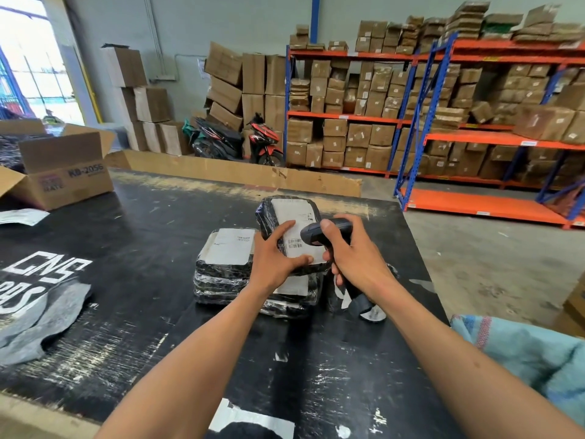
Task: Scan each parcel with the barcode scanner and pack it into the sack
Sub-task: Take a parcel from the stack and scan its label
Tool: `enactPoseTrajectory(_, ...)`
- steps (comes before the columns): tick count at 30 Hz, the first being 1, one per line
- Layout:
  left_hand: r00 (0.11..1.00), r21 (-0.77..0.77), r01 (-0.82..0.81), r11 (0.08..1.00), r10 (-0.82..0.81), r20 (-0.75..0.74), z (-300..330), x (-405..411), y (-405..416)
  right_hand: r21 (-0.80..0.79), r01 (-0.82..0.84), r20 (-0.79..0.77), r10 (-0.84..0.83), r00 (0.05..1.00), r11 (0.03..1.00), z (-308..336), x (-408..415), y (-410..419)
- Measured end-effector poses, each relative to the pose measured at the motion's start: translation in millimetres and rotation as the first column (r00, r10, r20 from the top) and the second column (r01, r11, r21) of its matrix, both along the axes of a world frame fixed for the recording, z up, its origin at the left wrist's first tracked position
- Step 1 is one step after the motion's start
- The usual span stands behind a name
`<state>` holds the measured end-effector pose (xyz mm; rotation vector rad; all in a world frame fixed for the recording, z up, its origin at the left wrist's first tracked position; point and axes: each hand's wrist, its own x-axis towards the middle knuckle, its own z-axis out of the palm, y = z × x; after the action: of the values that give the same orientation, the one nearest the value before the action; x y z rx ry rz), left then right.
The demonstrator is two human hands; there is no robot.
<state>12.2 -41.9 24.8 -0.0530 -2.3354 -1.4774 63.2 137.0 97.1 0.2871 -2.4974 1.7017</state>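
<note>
From the head camera, the left hand point(274, 260) is clamped on the near edge of a parcel point(286, 231), thumb along the label's lower edge and fingers across its face, tilting the far end up off the stacks beneath. The right hand point(354, 253) is wrapped round the scanner point(319, 233), whose nose sits just right of the left fingers, aimed at the barcode on the label.

The parcel looks light and slightly yielding: black plastic wrap with glossy film over it, probably slick, so an edge pinch with the thumb on the paper label (the least slippery patch) seems the safest hold. It is a flat, rounded-cornered slab with a white label. More parcels point(226, 264) are stacked below the left hand. The sack point(535, 353) gapes beyond the right forearm.
</note>
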Motion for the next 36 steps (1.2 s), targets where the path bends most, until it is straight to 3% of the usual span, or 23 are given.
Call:
enactPoseTrajectory(28,0.998,0.005,-0.039,0.999,0.04,-0.042,5.7,4.2,-2.6,-0.018,0.016,-0.033,-0.016,0.999,1.0,-7.9,4.9,0.2)
enactPoseTrajectory(36,0.99,0.047,-0.13,0.99,0.132,-0.05,6.6,10.3,-35.0,0.056,-0.008,0.038,0.006,0.999,0.998,-43.9,11.4,-8.2)
